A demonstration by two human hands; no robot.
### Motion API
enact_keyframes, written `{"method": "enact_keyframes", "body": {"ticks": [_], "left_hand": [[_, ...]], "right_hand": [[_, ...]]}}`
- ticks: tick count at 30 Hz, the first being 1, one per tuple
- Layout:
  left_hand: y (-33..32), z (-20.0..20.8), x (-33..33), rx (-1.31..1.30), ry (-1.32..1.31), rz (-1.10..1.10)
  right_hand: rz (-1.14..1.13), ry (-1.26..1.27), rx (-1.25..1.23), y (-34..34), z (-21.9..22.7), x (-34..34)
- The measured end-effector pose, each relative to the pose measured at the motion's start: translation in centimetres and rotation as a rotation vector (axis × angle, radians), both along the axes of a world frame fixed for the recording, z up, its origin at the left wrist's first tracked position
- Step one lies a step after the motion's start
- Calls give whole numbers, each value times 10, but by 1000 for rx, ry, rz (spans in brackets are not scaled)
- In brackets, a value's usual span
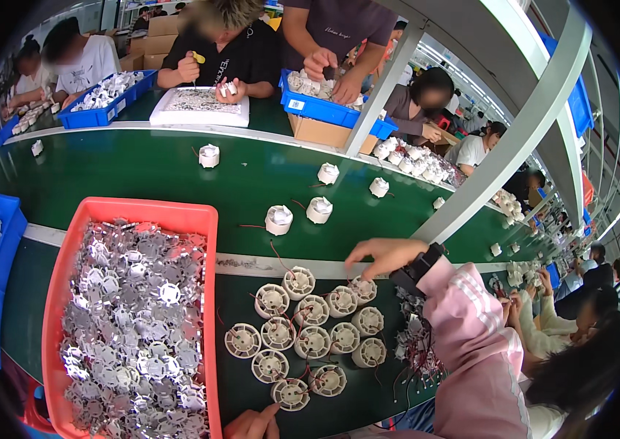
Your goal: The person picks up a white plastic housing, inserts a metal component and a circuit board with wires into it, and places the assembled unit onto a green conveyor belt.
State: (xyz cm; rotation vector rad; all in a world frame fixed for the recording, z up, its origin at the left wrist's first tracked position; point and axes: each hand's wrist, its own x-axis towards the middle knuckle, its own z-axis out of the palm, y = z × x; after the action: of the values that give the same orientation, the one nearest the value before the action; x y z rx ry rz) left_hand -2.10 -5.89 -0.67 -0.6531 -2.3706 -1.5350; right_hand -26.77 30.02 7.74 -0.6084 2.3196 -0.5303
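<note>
Several round white housings (313,340) with finned metal inserts and thin red wires lie in a cluster on the dark green bench. My right hand (383,256), in a pink sleeve with a black wrist strap, reaches over the cluster's far edge. Its fingers are spread and point down at a housing (362,289), holding nothing. My left hand (251,423) shows only partly at the lower edge. Its index finger points at the nearest housing (291,394) and touches its rim.
A red bin (211,293) full of silver star-shaped metal plates stands to the left, a blue bin (2,219) beyond it. White housings ride the green conveyor (141,175). A heap of wired parts (416,344) lies to the right. Other people work opposite and at my right.
</note>
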Motion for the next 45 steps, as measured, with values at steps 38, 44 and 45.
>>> {"method": "enact_keyframes", "body": {"ticks": [38,44,45], "left_hand": [[11,42,20,427,93,-403],[47,78,42,999,-46,-468],[47,76,47,1001,-12,-427]], "right_hand": [[-380,488,-876,-145,136,240],[540,972,-440,-161,79,263],[444,978,-515,-159,68,266]]}}
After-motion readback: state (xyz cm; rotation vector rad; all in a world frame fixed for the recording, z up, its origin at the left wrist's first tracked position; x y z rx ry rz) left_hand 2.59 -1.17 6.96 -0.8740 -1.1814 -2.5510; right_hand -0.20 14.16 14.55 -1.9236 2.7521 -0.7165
